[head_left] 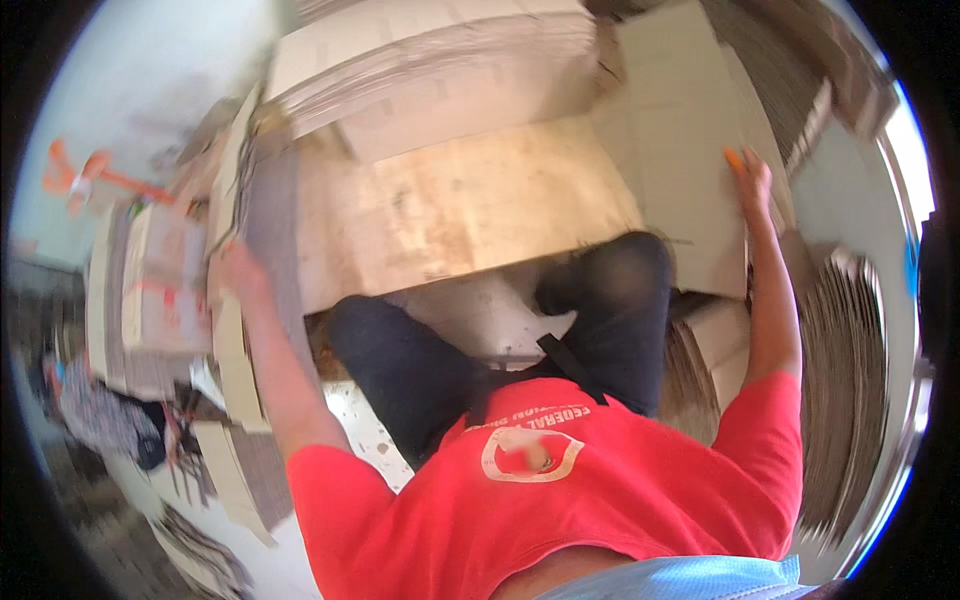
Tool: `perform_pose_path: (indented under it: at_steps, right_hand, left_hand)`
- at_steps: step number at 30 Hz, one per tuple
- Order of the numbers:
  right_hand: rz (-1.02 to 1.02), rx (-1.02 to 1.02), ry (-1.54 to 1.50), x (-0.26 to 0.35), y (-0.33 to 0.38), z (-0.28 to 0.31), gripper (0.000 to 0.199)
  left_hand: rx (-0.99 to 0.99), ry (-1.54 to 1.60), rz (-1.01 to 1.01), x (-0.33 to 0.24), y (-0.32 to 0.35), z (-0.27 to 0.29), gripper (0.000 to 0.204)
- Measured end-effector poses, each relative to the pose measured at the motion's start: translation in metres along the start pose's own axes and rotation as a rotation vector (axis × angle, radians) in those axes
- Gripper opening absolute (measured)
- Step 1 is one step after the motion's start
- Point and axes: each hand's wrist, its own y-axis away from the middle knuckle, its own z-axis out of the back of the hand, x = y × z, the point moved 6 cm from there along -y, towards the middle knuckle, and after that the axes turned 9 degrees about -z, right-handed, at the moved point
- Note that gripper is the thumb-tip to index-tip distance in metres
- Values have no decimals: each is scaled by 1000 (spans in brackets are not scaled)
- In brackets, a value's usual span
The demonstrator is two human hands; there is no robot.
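Note:
On my right, my right hand (754, 184) is at the outer edge of a broad flat cardboard sheet (675, 150), its fingers curled in. A small orange piece (734, 159) shows at its fingertips; whether it is held or worn I cannot tell. My left hand (238, 268) is smeared by motion beside the upright cardboard (272, 215) on the left, and its fingers do not show clearly. Between my arms lies a bare wooden board (460, 205), just beyond my knees.
A tall stack of flat cardboard (430, 60) stands at the board's far side. More cardboard stacks (845, 380) rise on the right. At the left are a taped carton (165, 280), orange strapping (110, 178) and a person in patterned clothing (100, 410).

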Motion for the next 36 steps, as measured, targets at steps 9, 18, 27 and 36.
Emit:
perform_pose_path:
  at_steps: [9, 18, 27, 36]
  right_hand:
    - [-95, 209, -99, 29, 7, 11, 42]
    - [-94, -312, -612, 35, 2, 51, 29]
    - [-24, 215, -690, 105, 43, 39, 25]
    - [43, 219, -721, 135, 49, 24, 17]
  left_hand:
    - [59, 299, 72, -92, 12, 7, 55]
    - [-237, 623, -180, -178, -34, 61, 48]
    - [-554, 831, -562, -321, -156, 165, 52]
    - [-341, 423, -673, -405, -249, 151, 47]
